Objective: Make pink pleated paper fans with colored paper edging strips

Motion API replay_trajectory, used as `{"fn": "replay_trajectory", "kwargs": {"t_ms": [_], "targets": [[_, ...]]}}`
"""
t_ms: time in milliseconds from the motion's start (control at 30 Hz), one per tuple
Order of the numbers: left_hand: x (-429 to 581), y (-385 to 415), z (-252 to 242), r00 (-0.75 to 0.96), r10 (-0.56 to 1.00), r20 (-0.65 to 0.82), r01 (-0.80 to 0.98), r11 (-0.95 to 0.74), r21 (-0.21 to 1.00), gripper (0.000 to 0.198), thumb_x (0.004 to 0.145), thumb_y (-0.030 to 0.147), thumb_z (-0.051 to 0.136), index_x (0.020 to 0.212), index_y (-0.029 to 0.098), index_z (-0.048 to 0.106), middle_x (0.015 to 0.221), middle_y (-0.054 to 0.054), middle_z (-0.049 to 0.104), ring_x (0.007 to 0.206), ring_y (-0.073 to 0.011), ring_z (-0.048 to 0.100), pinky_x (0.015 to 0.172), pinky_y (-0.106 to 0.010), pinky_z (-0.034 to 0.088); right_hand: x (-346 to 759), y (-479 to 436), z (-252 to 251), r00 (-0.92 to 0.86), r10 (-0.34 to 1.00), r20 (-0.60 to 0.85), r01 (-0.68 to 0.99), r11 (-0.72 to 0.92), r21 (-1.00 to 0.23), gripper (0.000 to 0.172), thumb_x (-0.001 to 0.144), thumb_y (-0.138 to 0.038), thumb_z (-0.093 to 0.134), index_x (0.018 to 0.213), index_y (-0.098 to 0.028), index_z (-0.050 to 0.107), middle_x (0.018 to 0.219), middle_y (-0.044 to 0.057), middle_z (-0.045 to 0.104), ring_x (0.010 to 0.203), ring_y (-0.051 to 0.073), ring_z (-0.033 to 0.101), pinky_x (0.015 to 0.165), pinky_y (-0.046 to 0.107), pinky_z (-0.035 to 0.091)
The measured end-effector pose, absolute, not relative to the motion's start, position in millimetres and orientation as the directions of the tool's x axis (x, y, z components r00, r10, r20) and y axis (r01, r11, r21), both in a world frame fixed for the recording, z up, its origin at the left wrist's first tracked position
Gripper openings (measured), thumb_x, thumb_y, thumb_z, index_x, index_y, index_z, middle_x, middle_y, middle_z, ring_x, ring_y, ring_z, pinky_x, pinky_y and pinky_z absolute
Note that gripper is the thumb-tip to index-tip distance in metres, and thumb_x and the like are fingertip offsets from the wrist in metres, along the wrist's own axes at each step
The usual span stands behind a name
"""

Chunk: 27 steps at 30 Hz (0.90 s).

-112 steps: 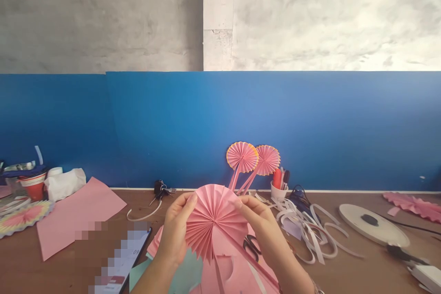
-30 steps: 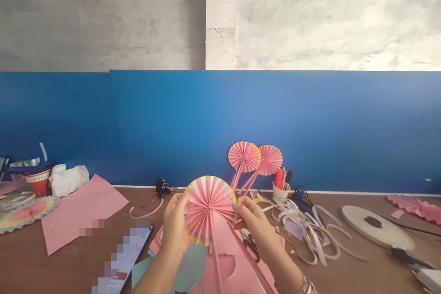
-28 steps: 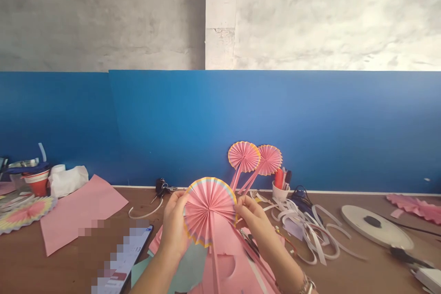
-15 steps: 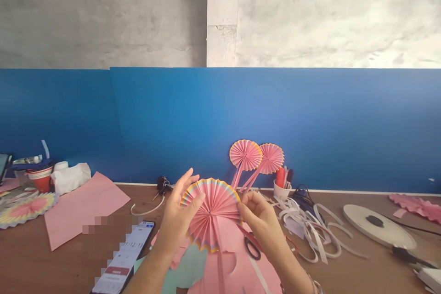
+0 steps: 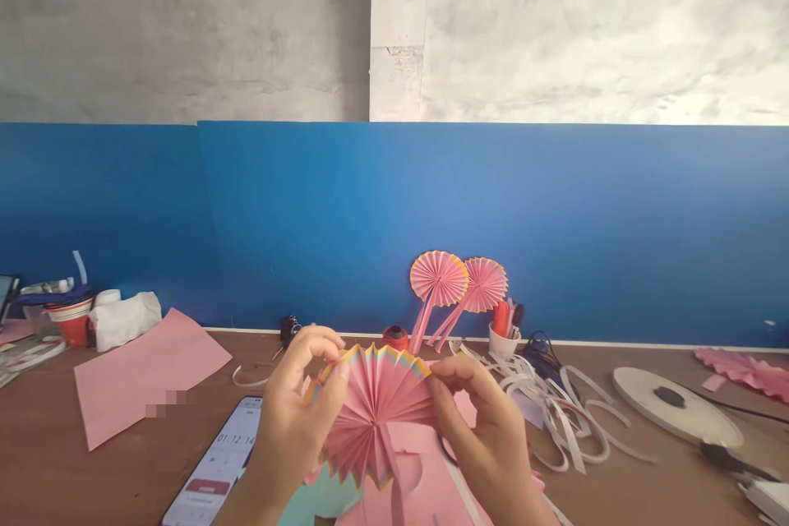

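Note:
Between my hands is a pink pleated paper fan (image 5: 385,403) opened into a round, with a yellow and blue zigzag rim and a pink paper strip hanging from it. My left hand (image 5: 302,411) is closed on the fan's upper left edge, thumb in front. On the right edge, my right hand (image 5: 484,427) pinches the rim between thumb and fingers. Below the fan lie pink paper (image 5: 425,493) and pale green paper (image 5: 326,501). Scissors beside my right hand are mostly covered.
Two finished pink fans (image 5: 439,278) lean against the blue partition (image 5: 308,214). Curled white strips (image 5: 573,427) and a white disc (image 5: 671,407) lie at right. A phone (image 5: 213,464), pink sheet (image 5: 151,374) and red cup (image 5: 72,320) are at left. A red roll (image 5: 395,337) stands behind the fan.
Both hands and the fan have come lower and the fan tilts more. My left fingers have closed onto its edge. The yellow-and-pink pleated round at far left is no longer visible.

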<state>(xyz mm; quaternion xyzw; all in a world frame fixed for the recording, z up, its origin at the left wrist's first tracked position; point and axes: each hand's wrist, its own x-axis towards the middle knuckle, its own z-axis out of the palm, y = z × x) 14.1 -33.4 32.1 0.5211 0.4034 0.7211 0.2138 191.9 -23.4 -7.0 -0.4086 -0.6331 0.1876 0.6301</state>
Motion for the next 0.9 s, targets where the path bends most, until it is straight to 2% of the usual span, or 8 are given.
{"fn": "replay_trajectory", "kwargs": {"t_ms": [100,233,400,500,600,733,900], "targets": [[11,-28,29,-0.365,0.824,0.433,-0.043,-0.479,0.877,0.020,0.070,0.036,0.065,0.060,0.022,0.055,0.077,-0.003,0.060,0.076,-0.0193,0.055,0.068,-0.026,0.043,191,-20,-6,0.141,0.827,0.545,0.136,0.529,-0.838,0.017,0.081,-0.038,0.059,0.090,-0.024,0.057,0.073,0.003,0.061,0.065,0.016,0.055,0.060,0.027,0.046],[8,-19,23,-0.386,0.900,0.205,-0.262,-0.320,0.911,0.020,0.071,0.037,0.063,0.064,0.022,0.051,0.058,0.005,0.048,0.051,-0.0109,0.044,0.050,-0.021,0.038,186,-14,-8,0.101,0.894,0.436,-0.080,0.444,-0.892,0.025,0.082,-0.042,0.059,0.097,-0.024,0.052,0.074,0.002,0.060,0.065,0.016,0.054,0.058,0.027,0.045],[19,-15,19,-0.416,0.908,0.043,-0.416,-0.233,0.879,0.020,0.069,0.037,0.062,0.067,0.023,0.046,0.055,0.008,0.045,0.046,-0.0087,0.042,0.041,-0.017,0.031,184,-10,-6,0.094,0.912,0.398,-0.149,0.409,-0.900,0.024,0.081,-0.043,0.060,0.092,-0.023,0.054,0.081,0.003,0.059,0.068,0.015,0.053,0.058,0.025,0.044],[21,-13,17,-0.409,0.912,0.017,-0.406,-0.199,0.892,0.020,0.070,0.037,0.062,0.068,0.024,0.047,0.053,0.009,0.044,0.045,-0.0083,0.041,0.038,-0.017,0.027,188,-10,-1,0.070,0.927,0.369,-0.084,0.374,-0.924,0.026,0.082,-0.047,0.057,0.088,-0.022,0.058,0.079,0.003,0.059,0.066,0.015,0.052,0.059,0.025,0.044],[18,-10,16,-0.397,0.917,0.034,-0.400,-0.207,0.893,0.021,0.069,0.038,0.063,0.069,0.023,0.048,0.053,0.009,0.045,0.046,-0.0087,0.042,0.040,-0.017,0.031,191,-11,3,0.016,0.944,0.329,-0.038,0.329,-0.943,0.031,0.082,-0.050,0.054,0.088,-0.021,0.062,0.078,0.004,0.062,0.069,0.017,0.055,0.064,0.027,0.046],[15,-8,15,-0.394,0.917,0.059,-0.394,-0.227,0.891,0.021,0.070,0.038,0.063,0.068,0.023,0.048,0.053,0.009,0.046,0.044,-0.0082,0.041,0.041,-0.018,0.033,193,-7,-1,-0.096,0.954,0.285,-0.139,0.271,-0.953,0.038,0.075,-0.046,0.065,0.103,-0.021,0.058,0.087,0.006,0.065,0.081,0.020,0.060,0.076,0.032,0.048],[14,-9,14,-0.380,0.923,0.062,-0.393,-0.222,0.892,0.021,0.071,0.039,0.062,0.069,0.023,0.048,0.055,0.008,0.047,0.045,-0.0087,0.042,0.042,-0.018,0.034,193,-4,-4,-0.124,0.964,0.237,-0.200,0.210,-0.957,0.055,0.072,-0.037,0.070,0.120,-0.024,0.046,0.083,0.004,0.065,0.078,0.020,0.062,0.077,0.035,0.048]]}}
